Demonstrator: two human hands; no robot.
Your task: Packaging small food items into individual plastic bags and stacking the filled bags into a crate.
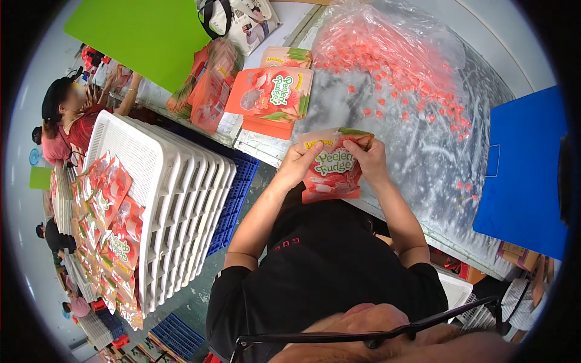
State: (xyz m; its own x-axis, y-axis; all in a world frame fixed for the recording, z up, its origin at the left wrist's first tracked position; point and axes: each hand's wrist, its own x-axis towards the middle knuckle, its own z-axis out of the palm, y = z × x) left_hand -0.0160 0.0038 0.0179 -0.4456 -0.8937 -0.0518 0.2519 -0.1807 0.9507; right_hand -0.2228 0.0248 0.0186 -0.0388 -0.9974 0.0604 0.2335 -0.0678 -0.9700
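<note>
A red candy pouch point(330, 178) hangs upright between my two hands, in front of my chest at the table's near edge. My left hand point(295, 163) pinches its upper left side, thumb on the printed front. At the upper right corner, my right hand point(371, 160) grips it the same way. Whether the pouch's top is parted cannot be made out. Just beyond my left hand lies a stack of similar flat pouches point(257, 85). Small red wrapped candies point(387, 60) spread over the far side of the metal table point(387, 145), partly under clear plastic film point(433, 33).
Stacked white trays point(181, 175) stand at the left, with filled pouches point(112, 236) on top. A plastic bag of pouches point(212, 85), a white tote bag point(251, 27) and a green board point(145, 36) are at far left. A blue board point(523, 169) borders the right. Other people work at left.
</note>
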